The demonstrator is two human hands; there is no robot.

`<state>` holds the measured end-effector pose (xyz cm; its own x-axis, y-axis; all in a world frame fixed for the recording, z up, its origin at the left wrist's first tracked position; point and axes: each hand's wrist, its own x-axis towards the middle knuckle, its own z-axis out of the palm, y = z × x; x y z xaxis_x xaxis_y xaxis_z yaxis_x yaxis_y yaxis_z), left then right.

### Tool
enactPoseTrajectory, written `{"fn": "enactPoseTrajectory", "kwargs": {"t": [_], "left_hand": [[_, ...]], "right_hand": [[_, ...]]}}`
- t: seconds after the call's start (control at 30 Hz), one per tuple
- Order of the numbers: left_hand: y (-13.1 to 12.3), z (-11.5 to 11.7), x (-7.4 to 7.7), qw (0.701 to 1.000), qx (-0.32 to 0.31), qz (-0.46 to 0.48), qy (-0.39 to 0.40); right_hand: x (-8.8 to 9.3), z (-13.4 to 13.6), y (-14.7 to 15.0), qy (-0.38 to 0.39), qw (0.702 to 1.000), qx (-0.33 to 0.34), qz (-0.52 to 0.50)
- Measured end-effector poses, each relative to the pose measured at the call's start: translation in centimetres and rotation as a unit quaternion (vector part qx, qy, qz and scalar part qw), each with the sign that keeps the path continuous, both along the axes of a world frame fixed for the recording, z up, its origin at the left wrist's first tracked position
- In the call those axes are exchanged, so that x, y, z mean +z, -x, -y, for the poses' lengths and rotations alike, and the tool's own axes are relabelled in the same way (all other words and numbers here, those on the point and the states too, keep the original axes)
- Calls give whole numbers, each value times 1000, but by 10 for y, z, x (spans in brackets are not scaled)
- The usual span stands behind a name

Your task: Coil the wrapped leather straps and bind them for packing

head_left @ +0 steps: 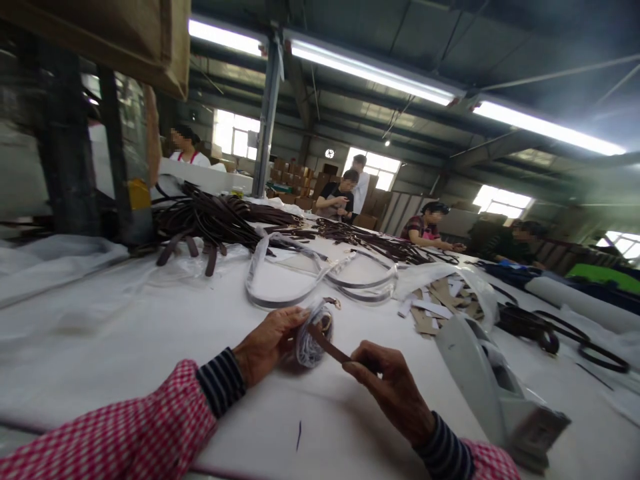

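One round coil of brown strap in crinkled clear plastic (309,348), held in fingers of your left hand (270,340). Flat brown strap end (329,343) pinched by your right hand (390,383), sticking out rightward. Coiling looks mostly done; end not yet tucked. Beyond fingertips: plastic-sleeved dark strap loops (367,286), uncoiled; farther left, dark-brown strap pile (215,215), apparently unwrapped.

A grey tape dispenser (463,360) stands on the white tabletop (250,430) at the view's four o'clock. A wall clock (329,153) hangs at twelve, cardboard boxes (290,175) are stacked at eleven, a co-worker (419,230) bends forward at three, and a tube lamp (550,127) glows at two.
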<state>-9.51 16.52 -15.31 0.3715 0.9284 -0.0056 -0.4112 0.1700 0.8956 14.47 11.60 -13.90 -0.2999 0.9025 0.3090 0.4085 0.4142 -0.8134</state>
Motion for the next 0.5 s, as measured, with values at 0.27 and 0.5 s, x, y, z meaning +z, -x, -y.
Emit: {"fn": "enactPoseTrajectory", "kwargs": {"t": [0.27,0.5], "left_hand": [[2,-4,-3,1000,-9,14,0],[-2,1,-1,1000,0,-16,-22]], "right_hand": [[-9,-4,-9,66,998,-4,4],[-9,-6,-4,91,995,-21,-43]]}}
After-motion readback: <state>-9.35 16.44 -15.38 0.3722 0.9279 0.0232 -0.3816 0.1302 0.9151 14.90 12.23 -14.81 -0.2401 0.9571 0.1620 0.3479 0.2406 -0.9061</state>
